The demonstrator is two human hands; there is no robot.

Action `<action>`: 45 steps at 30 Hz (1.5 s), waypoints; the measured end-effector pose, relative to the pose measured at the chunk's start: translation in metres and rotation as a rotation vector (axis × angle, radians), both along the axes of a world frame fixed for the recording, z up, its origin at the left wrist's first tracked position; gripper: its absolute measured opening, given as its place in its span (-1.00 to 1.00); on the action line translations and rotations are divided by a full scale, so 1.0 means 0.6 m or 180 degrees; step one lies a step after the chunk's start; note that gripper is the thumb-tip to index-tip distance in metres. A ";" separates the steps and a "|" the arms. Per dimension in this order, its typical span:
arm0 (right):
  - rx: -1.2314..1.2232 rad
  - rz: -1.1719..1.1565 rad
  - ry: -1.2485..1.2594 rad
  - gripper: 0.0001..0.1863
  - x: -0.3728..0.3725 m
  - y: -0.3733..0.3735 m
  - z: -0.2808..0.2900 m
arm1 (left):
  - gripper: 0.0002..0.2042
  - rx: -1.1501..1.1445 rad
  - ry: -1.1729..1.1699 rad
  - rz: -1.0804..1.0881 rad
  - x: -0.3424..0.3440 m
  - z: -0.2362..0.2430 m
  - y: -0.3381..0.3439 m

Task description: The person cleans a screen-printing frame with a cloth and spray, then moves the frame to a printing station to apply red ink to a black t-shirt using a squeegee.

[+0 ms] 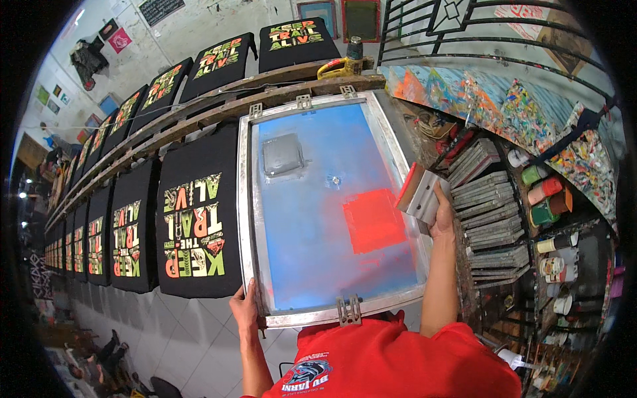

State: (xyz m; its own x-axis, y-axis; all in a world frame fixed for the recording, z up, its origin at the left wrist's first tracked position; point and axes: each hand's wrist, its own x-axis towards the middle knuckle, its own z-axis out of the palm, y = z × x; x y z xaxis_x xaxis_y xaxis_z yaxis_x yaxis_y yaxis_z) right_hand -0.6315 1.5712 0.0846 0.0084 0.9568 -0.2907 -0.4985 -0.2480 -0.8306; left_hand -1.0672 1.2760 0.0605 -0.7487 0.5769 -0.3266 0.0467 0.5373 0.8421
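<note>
A screen-printing frame with a metal rim lies in front of me, its blue mesh marked by a red ink square and a grey patch. At the frame's lower left corner, my left hand grips the rim, fingers partly hidden. My right hand is closed round a squeegee with a metal holder and a red-smeared blade. It holds the squeegee tilted over the frame's right rim, close to the red square; I cannot tell whether the blade touches.
Black printed T-shirts on boards run leftward in two rows, split by a wooden rail. A yellow-handled tool rests on the far rail. Stacked grey bars and ink containers fill the right side. Metal clips sit along the frame.
</note>
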 end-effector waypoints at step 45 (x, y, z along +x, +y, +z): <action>0.2404 0.1954 -0.4793 -0.71 -0.110 -0.029 0.095 | -0.54 0.0038 0.0051 0.0143 -0.001 -0.084 0.011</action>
State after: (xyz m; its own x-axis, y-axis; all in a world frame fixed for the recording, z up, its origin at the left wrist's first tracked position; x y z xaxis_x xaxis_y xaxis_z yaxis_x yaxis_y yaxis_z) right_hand -0.6975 1.5541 0.1418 -0.5455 0.8334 0.0881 0.7261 0.5225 -0.4469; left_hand -1.0679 1.2828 0.0102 -0.7790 0.5464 -0.3077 0.0362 0.5291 0.8478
